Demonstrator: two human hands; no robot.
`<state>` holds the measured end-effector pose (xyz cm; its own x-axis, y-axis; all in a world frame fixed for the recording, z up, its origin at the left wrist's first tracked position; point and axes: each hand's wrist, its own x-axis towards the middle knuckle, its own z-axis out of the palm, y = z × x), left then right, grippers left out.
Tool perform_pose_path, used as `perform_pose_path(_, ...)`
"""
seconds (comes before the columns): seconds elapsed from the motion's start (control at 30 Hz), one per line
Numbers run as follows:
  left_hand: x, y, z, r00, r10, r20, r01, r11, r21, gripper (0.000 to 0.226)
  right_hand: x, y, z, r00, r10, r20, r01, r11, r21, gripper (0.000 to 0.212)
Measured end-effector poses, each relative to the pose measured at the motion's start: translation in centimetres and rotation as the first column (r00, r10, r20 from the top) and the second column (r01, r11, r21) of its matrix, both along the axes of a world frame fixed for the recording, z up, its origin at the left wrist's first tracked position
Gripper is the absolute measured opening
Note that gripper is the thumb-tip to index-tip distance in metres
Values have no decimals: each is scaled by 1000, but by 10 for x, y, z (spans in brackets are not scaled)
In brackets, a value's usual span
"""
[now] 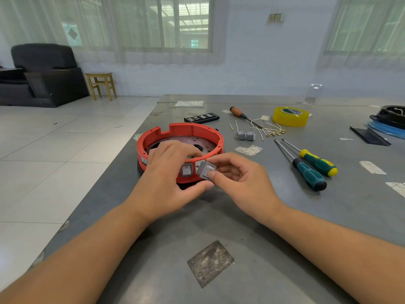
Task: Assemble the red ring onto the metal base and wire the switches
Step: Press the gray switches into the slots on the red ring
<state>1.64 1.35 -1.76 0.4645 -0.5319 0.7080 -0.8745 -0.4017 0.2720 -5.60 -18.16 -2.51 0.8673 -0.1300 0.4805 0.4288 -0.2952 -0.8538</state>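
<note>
Red plastic dominates the head view: the red ring (179,137) sits on the grey worktable (241,216), already seated over the perforated metal base (197,143) visible inside it, so the ring step looks done and the switches are the work in hand. One grey rocker switch (186,170) is already set in the ring's near wall. The left hand (166,178) drapes over that wall, fingers curled over the rim and thumb stretched along the bottom edge, apparently to steady the ring against a push. The right hand (238,178) pinches a second grey switch (206,170) between thumb and forefinger, tilted and just beside the seated one, probably angled to enter the neighbouring opening, which the hands hide. Farther back, two spare switches (246,135) lie beside a bundle of white leads with brass terminals (270,129), kept near for wiring. Two green-handled screwdrivers (311,167) lie to the right, a wooden-handled one (238,113) and a roll of yellow tape (290,116) behind, along with a black bit case (201,117).
</note>
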Motion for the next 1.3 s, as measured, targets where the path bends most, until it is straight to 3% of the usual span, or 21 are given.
perform_pose_path(0.1, 7, 5, -3, 999, 46, -4, -46, 999, -4, 54, 2, -4, 0, 997, -70, 45, 76, 988, -136, 25)
perform_pose_path(0.23, 13, 9, -8, 994, 93, -55, -93, 996, 18, 53, 4, -7, 3, 976, -84, 202, 163, 897, -412, 25)
perform_pose_path(0.33, 14, 9, -8, 995, 81, -56, -78, 996, 41, 51, 5, -6, 2, 982, -87, 168, 136, 943, -305, 23)
perform_pose_path(0.43, 11, 5, -6, 998, 53, -16, -52, 998, 32, 46, 4, -2, 1, 997, -60, 56, 65, 994, -86, 20)
perform_pose_path(0.53, 5, -2, -6, 999, 33, 27, -34, 999, 30, 40, 3, -1, 1, 1000, -21, 12, 21, 999, 41, 18)
perform_pose_path(1.0, 5, -2, -3, 1000, 5, -27, -4, 999, 44, 49, 3, -2, -1, 999, 42, 5, -42, 999, 16, 22)
perform_pose_path(1.13, 3, -5, -4, 1000, 20, -15, -19, 1000, 17, 45, 4, -3, -3, 998, -7, 70, 13, 995, -94, 19)
perform_pose_path(1.3, 3, -10, -8, 999, 28, 30, -28, 1000, 4, 38, 6, -5, 0, 998, -4, 70, 9, 997, -71, 16)
